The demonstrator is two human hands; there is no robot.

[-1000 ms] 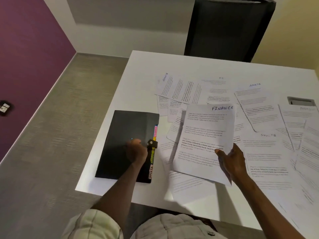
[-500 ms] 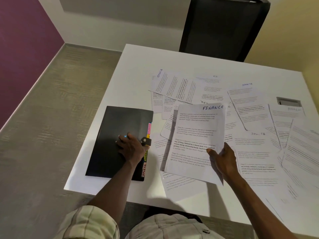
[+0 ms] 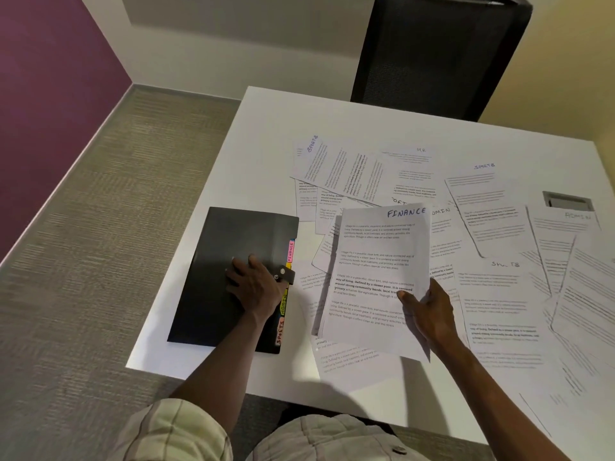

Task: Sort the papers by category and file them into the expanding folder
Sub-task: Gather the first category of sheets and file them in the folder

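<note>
1. The left hand (image 3: 256,287) rests flat, fingers spread, on the closed black expanding folder (image 3: 219,277) near the bench's (image 3: 266,128) front-left corner.
2. The right hand (image 3: 429,314) pinches the FINANCE sheet (image 3: 376,261), lifted just right of the folder.
3. Beyond, loose papers (image 3: 492,294) marked SPORTS, HR and ADMIN overlap across the bench.
4. A black chair (image 3: 439,54) stands at the far edge.
</note>
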